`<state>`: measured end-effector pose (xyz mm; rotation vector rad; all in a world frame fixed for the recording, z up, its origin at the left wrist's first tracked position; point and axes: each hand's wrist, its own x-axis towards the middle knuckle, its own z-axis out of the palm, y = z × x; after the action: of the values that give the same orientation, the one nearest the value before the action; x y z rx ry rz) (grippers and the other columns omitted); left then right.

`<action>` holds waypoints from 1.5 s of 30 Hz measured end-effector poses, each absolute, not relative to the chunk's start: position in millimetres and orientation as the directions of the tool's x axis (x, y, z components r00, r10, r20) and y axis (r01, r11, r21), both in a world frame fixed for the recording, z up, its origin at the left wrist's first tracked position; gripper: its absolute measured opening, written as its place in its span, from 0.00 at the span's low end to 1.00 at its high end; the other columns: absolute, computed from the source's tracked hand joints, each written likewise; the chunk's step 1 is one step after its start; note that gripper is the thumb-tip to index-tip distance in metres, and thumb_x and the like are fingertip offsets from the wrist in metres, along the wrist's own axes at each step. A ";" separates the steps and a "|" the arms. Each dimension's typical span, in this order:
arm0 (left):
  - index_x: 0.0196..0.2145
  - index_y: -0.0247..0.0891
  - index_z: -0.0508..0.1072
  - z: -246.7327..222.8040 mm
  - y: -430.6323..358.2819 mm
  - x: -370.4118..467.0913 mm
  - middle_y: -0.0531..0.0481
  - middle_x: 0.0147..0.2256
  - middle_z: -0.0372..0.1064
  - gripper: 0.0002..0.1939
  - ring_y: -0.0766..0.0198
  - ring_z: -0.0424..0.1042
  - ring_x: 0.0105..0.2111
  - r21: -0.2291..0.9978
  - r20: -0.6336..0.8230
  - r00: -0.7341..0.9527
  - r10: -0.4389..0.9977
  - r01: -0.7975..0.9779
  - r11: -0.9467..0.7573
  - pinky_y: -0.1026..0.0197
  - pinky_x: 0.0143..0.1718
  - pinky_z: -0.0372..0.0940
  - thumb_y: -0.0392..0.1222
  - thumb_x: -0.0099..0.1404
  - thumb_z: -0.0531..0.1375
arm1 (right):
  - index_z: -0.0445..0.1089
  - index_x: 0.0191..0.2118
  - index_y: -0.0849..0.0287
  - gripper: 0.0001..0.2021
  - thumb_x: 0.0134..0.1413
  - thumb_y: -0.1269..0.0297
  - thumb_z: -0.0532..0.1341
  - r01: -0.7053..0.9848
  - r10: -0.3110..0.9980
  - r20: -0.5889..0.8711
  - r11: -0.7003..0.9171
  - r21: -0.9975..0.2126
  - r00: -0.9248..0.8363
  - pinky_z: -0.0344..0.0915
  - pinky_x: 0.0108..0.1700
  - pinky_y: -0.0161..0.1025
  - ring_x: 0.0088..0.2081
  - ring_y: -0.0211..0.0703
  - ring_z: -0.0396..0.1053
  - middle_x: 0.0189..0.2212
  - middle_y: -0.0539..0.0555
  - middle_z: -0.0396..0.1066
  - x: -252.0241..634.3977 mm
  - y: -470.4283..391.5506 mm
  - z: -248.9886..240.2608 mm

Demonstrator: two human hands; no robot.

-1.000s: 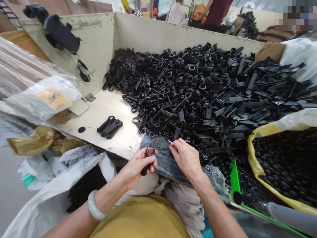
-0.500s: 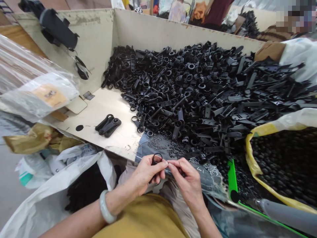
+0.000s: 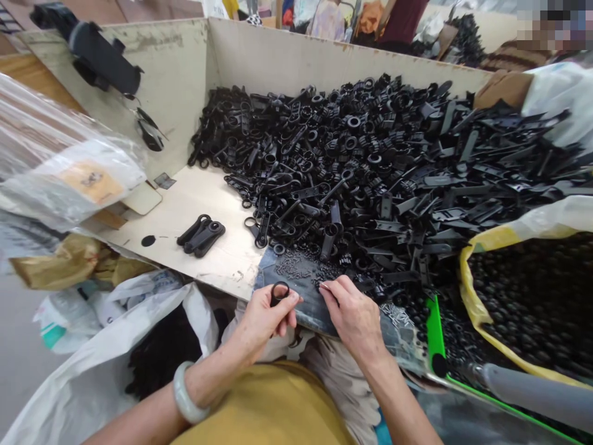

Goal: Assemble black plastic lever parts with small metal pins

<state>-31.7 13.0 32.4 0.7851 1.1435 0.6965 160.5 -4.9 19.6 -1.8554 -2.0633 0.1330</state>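
Observation:
My left hand (image 3: pixel 265 321) is closed around a black plastic part with a ring end (image 3: pixel 280 293); the ring stands up above the thumb and the rest is hidden by the fingers. To its right, my right hand (image 3: pixel 354 318) is at the edge of a small heap of tiny dark pieces (image 3: pixel 296 264), thumb and forefinger pinched together. Whether a piece sits between those fingertips is too small to tell. Thin silvery pins (image 3: pixel 397 314) lie just beyond the right hand. Two or three finished-looking black handles (image 3: pixel 202 236) rest together on the bare board at the left.
A large pile of black plastic parts (image 3: pixel 319 167) fills the high-walled cardboard tray (image 3: pixel 259 59). A yellow-edged sack (image 3: pixel 467 272) of dark round pieces stands at right, beside a green strip (image 3: pixel 434 330). A white bag (image 3: pixel 83 377) holding black parts hangs at lower left.
My right hand has parted from the left and moved forward to the small dark pieces. My left hand has shifted slightly left, still gripping the ring-ended part.

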 end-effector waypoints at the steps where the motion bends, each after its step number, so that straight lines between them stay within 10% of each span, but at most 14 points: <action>1: 0.32 0.35 0.73 33.0 13.0 -31.9 0.55 0.19 0.68 0.26 0.75 0.58 0.14 0.829 -0.513 0.270 0.815 -0.090 0.552 0.70 0.16 0.48 0.62 0.54 0.70 | 0.76 0.41 0.54 0.14 0.73 0.62 0.52 0.947 0.978 0.193 0.136 -0.293 -0.081 0.59 0.30 0.35 0.30 0.38 0.73 0.37 0.52 0.76 160.9 -4.5 19.8; 5: 0.31 0.35 0.73 34.5 12.9 -32.1 0.55 0.19 0.67 0.27 0.75 0.57 0.15 0.822 -0.514 0.272 0.814 -0.117 0.558 0.70 0.16 0.50 0.63 0.53 0.71 | 0.77 0.41 0.54 0.13 0.71 0.63 0.54 0.942 0.980 0.164 0.158 -0.295 -0.112 0.57 0.29 0.35 0.29 0.39 0.72 0.36 0.52 0.75 165.4 -3.2 24.1; 8: 0.32 0.35 0.73 35.3 12.6 -31.5 0.56 0.18 0.66 0.27 0.75 0.57 0.15 0.825 -0.505 0.272 0.819 -0.126 0.551 0.71 0.16 0.50 0.64 0.52 0.71 | 0.78 0.38 0.54 0.12 0.69 0.62 0.56 0.834 0.983 0.183 0.127 -0.538 -0.032 0.59 0.31 0.35 0.29 0.38 0.69 0.34 0.52 0.75 164.8 -2.3 29.2; 12: 0.33 0.35 0.73 36.6 11.8 -31.3 0.56 0.19 0.67 0.26 0.75 0.57 0.15 0.856 -0.456 0.293 0.840 -0.115 0.504 0.71 0.17 0.50 0.62 0.55 0.70 | 0.78 0.36 0.56 0.11 0.62 0.54 0.64 0.345 0.996 0.031 0.001 -0.939 0.083 0.63 0.31 0.35 0.28 0.39 0.66 0.30 0.52 0.73 151.2 -4.8 32.9; 17: 0.33 0.36 0.72 36.3 10.7 -31.2 0.56 0.18 0.67 0.24 0.75 0.57 0.15 0.872 -0.425 0.308 0.851 -0.112 0.476 0.71 0.16 0.49 0.61 0.57 0.69 | 0.77 0.36 0.58 0.13 0.60 0.52 0.67 -0.037 0.989 -0.137 -0.135 -0.990 0.061 0.62 0.31 0.35 0.29 0.38 0.65 0.30 0.51 0.73 128.9 -12.5 26.5; 34: 0.28 0.37 0.69 33.1 8.0 -26.8 0.59 0.16 0.63 0.21 0.75 0.57 0.15 0.799 -0.476 0.290 0.830 -0.252 0.546 0.71 0.16 0.49 0.54 0.53 0.72 | 0.79 0.38 0.56 0.07 0.65 0.66 0.62 0.415 0.948 0.304 0.239 -0.878 0.098 0.63 0.31 0.33 0.29 0.36 0.68 0.30 0.50 0.73 122.0 -20.6 23.6; 45: 0.27 0.37 0.69 34.1 7.2 -19.1 0.58 0.18 0.64 0.17 0.75 0.56 0.15 0.802 -0.503 0.299 0.811 -0.189 0.567 0.70 0.16 0.47 0.51 0.56 0.69 | 0.79 0.37 0.55 0.05 0.63 0.66 0.64 0.374 0.944 0.289 0.213 -0.902 0.161 0.62 0.29 0.32 0.27 0.36 0.66 0.27 0.48 0.71 129.6 -24.3 17.2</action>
<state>-19.1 7.2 34.1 0.7022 1.0663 0.7413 129.6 -24.3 17.2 -1.3531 -1.4075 0.6661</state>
